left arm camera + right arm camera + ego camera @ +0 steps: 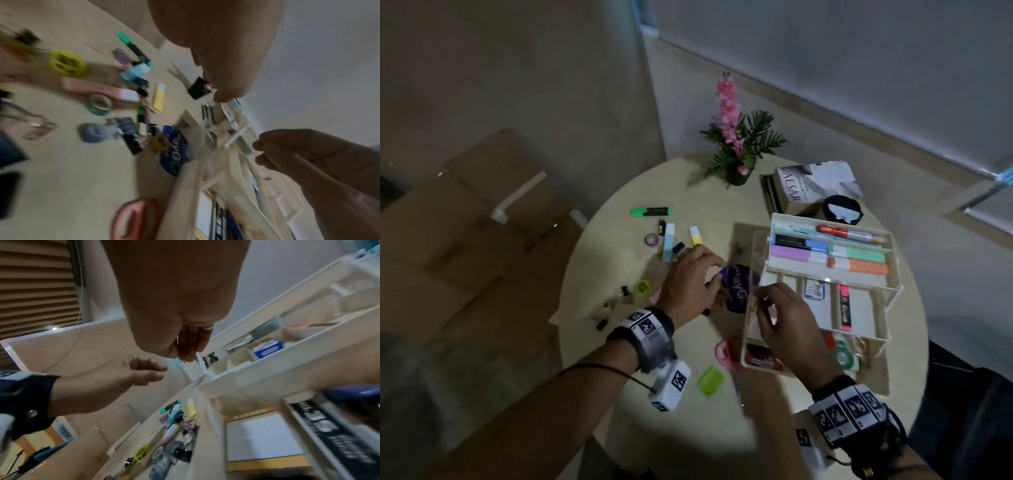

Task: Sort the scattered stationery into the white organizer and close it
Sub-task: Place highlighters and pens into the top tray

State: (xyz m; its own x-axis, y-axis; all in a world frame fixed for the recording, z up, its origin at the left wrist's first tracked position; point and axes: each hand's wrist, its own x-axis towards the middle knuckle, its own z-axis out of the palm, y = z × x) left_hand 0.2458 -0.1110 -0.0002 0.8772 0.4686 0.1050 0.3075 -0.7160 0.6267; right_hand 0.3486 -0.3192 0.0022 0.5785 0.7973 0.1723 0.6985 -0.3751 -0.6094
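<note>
The white tiered organizer stands open at the table's right, with highlighters and pens in its top tray. My left hand hovers by a blue round pack just left of it; the fingertips are drawn together and I see nothing between them. My right hand is over the organizer's left edge with curled fingers; any held item is hidden. Loose on the table lie a green highlighter, a blue one, a yellow one, a purple tape roll and pink scissors.
A flower pot, a book and a black round object sit at the table's far side. A green pad lies near the front edge. Binder clips and a yellow ring crowd the left. Cardboard boxes stand on the floor.
</note>
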